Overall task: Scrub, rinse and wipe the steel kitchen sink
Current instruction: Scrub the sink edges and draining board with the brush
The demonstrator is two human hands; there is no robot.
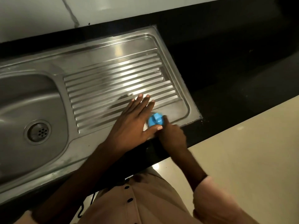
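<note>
Filling the left of the view, the steel sink (97, 75) sits in a black counter (226, 70) and looks dry, so scrubbing seems barely begun. The left hand (134, 120) lies flat-fingered on the drainboard; the right hand (173, 136) (blurred) seems to grasp a blue-capped object (155, 121), its body hidden.

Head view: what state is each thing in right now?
Left hand: fingers straight, flat on the drainboard.
Right hand: curled beside the blue cap, blurred; grip unclear.
Blue cap: upright between both hands.
Drainboard: bare, shiny.
Basin: no standing water seen.
Drain: unplugged, strainer showing.
</note>
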